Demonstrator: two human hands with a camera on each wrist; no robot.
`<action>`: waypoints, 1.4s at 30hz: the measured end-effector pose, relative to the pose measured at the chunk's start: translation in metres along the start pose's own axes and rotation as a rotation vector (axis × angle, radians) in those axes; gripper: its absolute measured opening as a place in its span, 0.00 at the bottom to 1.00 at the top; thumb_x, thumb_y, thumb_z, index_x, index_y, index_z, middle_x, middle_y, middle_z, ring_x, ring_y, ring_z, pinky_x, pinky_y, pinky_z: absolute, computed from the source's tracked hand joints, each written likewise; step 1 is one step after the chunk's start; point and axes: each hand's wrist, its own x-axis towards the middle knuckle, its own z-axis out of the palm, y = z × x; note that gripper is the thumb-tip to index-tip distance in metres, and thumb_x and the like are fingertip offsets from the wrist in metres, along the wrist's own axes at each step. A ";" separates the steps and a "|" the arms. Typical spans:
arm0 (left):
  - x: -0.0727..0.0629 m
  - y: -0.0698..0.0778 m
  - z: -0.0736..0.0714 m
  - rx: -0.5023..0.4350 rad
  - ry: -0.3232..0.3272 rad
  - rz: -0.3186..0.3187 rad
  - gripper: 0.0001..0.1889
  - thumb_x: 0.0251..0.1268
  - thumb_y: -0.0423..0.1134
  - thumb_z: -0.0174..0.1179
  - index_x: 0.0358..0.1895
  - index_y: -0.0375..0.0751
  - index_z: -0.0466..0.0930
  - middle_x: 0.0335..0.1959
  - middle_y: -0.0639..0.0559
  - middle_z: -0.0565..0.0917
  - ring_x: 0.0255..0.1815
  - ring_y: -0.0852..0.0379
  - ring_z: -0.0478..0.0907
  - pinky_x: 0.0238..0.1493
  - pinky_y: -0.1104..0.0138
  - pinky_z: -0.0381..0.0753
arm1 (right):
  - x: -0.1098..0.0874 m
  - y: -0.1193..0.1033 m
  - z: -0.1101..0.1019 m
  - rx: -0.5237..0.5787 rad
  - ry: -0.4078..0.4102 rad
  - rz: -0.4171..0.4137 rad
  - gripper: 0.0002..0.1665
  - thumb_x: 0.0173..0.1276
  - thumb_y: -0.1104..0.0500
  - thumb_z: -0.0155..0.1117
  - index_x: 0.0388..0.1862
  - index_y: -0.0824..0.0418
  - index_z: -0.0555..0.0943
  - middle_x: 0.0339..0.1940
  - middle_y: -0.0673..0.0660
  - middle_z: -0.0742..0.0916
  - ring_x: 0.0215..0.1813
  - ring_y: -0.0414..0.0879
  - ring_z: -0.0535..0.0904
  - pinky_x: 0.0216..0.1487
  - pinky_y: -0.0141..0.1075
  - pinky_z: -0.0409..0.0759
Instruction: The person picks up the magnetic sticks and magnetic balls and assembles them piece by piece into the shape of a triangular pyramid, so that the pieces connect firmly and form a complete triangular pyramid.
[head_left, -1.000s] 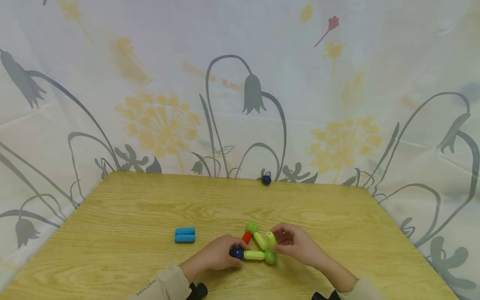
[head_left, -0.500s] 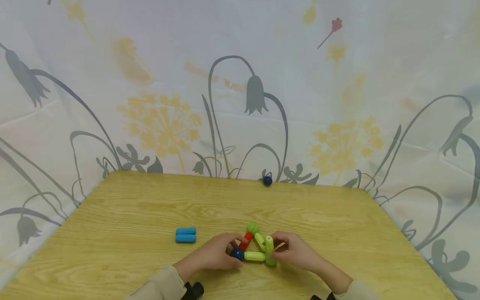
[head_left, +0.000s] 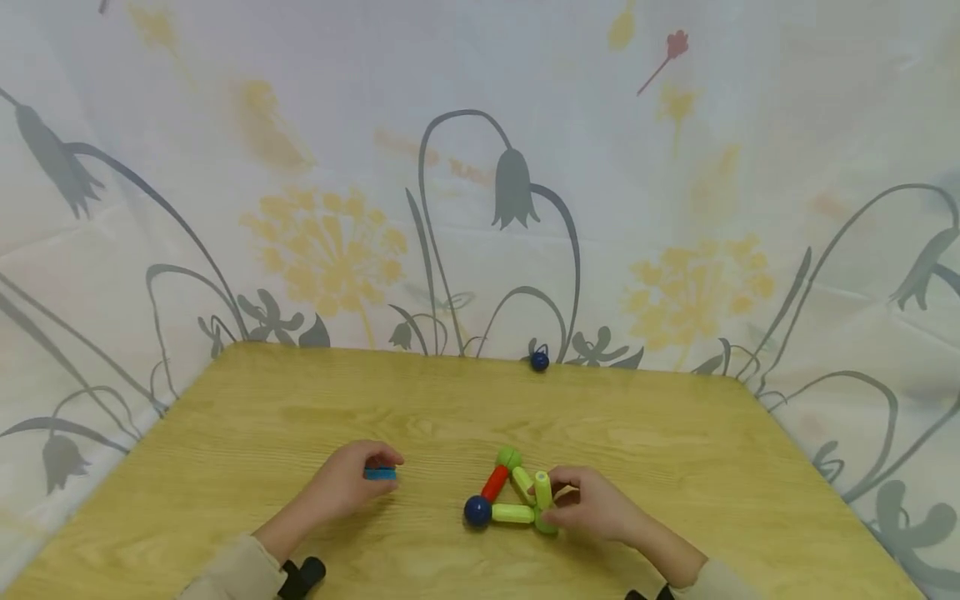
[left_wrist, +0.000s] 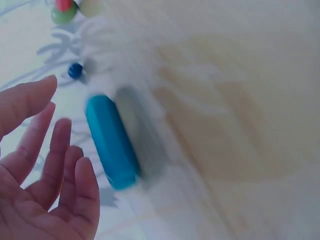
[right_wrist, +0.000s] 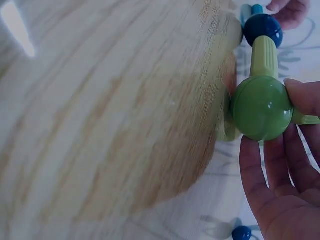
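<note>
In the head view, my left hand point(head_left: 347, 482) reaches around the blue rods point(head_left: 380, 473) on the table, partly hiding them. The left wrist view shows a blue rod point(left_wrist: 113, 142) just off its loosely bent fingers. My right hand point(head_left: 598, 504) pinches an upright light-green rod point(head_left: 542, 488) low down, where it meets a green ball point(right_wrist: 262, 107). That ball is a corner of a flat magnetic shape. A light-green rod point(head_left: 513, 513) links it to a dark blue ball point(head_left: 477, 512); a red rod point(head_left: 493, 483) runs on to the far green ball point(head_left: 509, 457), and another light-green rod point(head_left: 522, 485) closes the triangle.
The wood-grain table point(head_left: 337, 400) ends at a flower-printed curtain point(head_left: 465, 250). A small dark blue ball point(head_left: 539, 361) lies at its back edge. Black wrist straps point(head_left: 302, 577) sit at the sleeve ends.
My left hand has left the dark blue ball and moved left to the blue rods. The upright light-green rod, earlier tilted above the near green ball, now stands against it with my right hand still there.
</note>
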 end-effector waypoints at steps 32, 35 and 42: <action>0.036 0.028 0.037 -0.020 -0.077 0.085 0.11 0.69 0.32 0.51 0.51 0.32 0.73 0.43 0.47 0.77 0.41 0.52 0.73 0.41 0.60 0.75 | 0.000 -0.002 -0.001 -0.018 0.014 0.022 0.15 0.58 0.67 0.67 0.44 0.69 0.80 0.41 0.58 0.81 0.43 0.42 0.77 0.44 0.34 0.78; 0.045 0.033 0.046 -0.036 -0.095 0.088 0.10 0.70 0.32 0.51 0.51 0.33 0.72 0.43 0.48 0.76 0.41 0.52 0.73 0.40 0.60 0.75 | 0.000 -0.001 0.001 -0.017 0.019 0.029 0.14 0.58 0.66 0.68 0.44 0.68 0.81 0.41 0.57 0.81 0.44 0.42 0.77 0.45 0.33 0.78; 0.062 0.045 0.060 -0.098 -0.102 0.128 0.10 0.70 0.30 0.49 0.51 0.32 0.69 0.44 0.46 0.75 0.46 0.48 0.73 0.47 0.57 0.74 | 0.000 -0.001 0.000 0.001 0.011 0.045 0.12 0.58 0.66 0.67 0.42 0.66 0.81 0.45 0.58 0.82 0.44 0.42 0.77 0.44 0.32 0.78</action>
